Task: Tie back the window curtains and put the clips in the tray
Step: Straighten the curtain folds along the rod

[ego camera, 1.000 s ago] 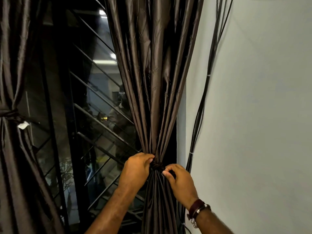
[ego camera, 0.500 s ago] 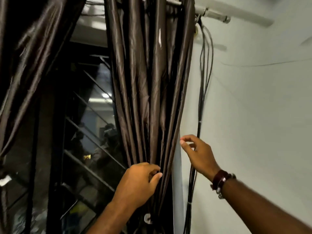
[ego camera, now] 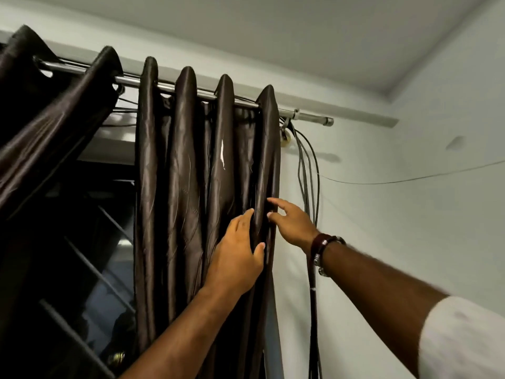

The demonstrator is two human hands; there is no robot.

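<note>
Both hands reach the dark curtain (ego camera: 185, 170) on its rod (ego camera: 306, 116): left hand (ego camera: 237, 255) grips the rightmost fold, right hand (ego camera: 292, 222) touches its edge beside the cables (ego camera: 308, 170).

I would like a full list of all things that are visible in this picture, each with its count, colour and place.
right curtain: one, dark brown, hanging in folds from the rod, centre
left curtain: one, dark brown, pulled slantwise toward the left edge
curtain rod: one, silver metal, along the top of the window
cables: a bundle, dark grey, hanging down the wall right of the curtain
thin wire: one, dark, running across the right wall
window: one, dark glass with slanted bars, lower left
wall: pale grey, right
bracelet: dark red with metal parts, on the right wrist
sleeve: white, lower right
left hand: fingers around a curtain fold
right hand: fingers touching the curtain edge
</note>
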